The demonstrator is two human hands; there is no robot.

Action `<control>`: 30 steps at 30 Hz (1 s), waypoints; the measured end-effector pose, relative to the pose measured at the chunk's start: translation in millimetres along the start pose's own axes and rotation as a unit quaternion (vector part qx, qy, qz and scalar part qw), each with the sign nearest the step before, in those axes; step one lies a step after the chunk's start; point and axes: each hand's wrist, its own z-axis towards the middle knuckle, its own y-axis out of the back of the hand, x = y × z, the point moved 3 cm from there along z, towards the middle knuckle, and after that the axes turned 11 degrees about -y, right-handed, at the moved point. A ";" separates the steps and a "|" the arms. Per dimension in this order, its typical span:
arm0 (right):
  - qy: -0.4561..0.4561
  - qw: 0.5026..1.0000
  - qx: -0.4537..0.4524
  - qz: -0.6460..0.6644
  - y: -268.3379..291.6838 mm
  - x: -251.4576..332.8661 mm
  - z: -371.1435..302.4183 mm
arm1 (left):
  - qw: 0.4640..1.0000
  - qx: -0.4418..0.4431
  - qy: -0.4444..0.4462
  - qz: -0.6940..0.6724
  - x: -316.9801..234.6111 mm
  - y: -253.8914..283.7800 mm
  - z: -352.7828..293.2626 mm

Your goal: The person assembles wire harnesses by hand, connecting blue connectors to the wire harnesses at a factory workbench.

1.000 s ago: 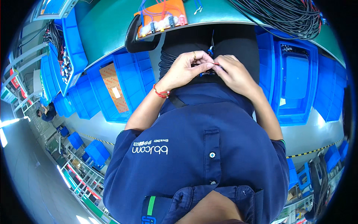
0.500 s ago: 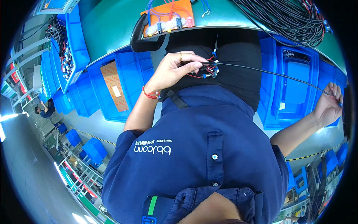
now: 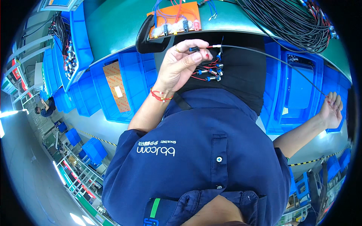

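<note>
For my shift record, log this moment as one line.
left hand: holds dark connector; right hand: pinches black cable; lap: blue connectors, red wires; bench: bundled cables

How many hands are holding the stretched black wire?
2: the left hand, holding the dark plug at one end of the wire, and the right hand, pinching it near the picture's right edge.

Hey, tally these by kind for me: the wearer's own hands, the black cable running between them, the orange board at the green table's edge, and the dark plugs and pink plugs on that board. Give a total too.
Hands (left hand, right hand): 2
Black cable: 1
Orange board: 1
Dark plugs: 2
Pink plug: 1
Total: 7
</note>
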 end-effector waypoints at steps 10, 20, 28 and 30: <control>-0.096 0.991 -0.028 -0.093 -20.1 -68.1 3.6 | 0.997 -0.064 0.044 0.006 12.1 -4.4 5.5; -0.129 0.989 0.004 -0.066 -18.6 -75.9 6.9 | 0.960 -0.112 0.078 -0.243 17.7 -15.1 4.6; -0.137 0.989 -0.003 -0.061 -19.7 -82.4 9.3 | 0.935 -0.125 0.089 -0.319 18.6 -18.7 3.4; -0.136 0.989 0.004 -0.061 -21.9 -84.5 9.7 | 0.924 -0.133 0.094 -0.345 18.3 -20.1 2.5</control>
